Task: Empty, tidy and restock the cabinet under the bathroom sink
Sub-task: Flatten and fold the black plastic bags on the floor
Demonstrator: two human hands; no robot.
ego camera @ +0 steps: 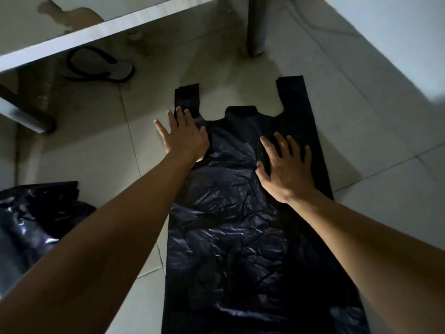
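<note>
- Left hand (185,138): arm stretched forward, palm down, fingers fanned. The grip is wide and holds nothing. It presses the upper left shoulder of a black crinkled plastic carrier bag (231,213), at the foot of the left handle strap. The outermost finger lies past the bag's edge, over the pale tiled floor (96,150).
- Right hand (286,165): arm likewise extended, palm flat on the bag's upper right part, below the right handle strap. Fingers are spread and the thumb points inward. The grip is wide, nothing clasped.
- The bag lies flat on the floor with its handles pointing away from the person. The two hands are well apart on it.
- Cut off: the bag's near end runs off the bottom of the view. Both forearms cover strips of its sides (the right one hides much of the lower right edge).
- A heap of glossy black plastic (31,218) sits on the floor at lower left, clipped by the view's edge and the left forearm. Whether it is one bag or several, cannot tell.
- A pale flip-flop sandal with dark straps (96,66) lies farther off, partly tucked under a white board edge (84,37).
- Light is dim, so details above the board are hard to make out.
</note>
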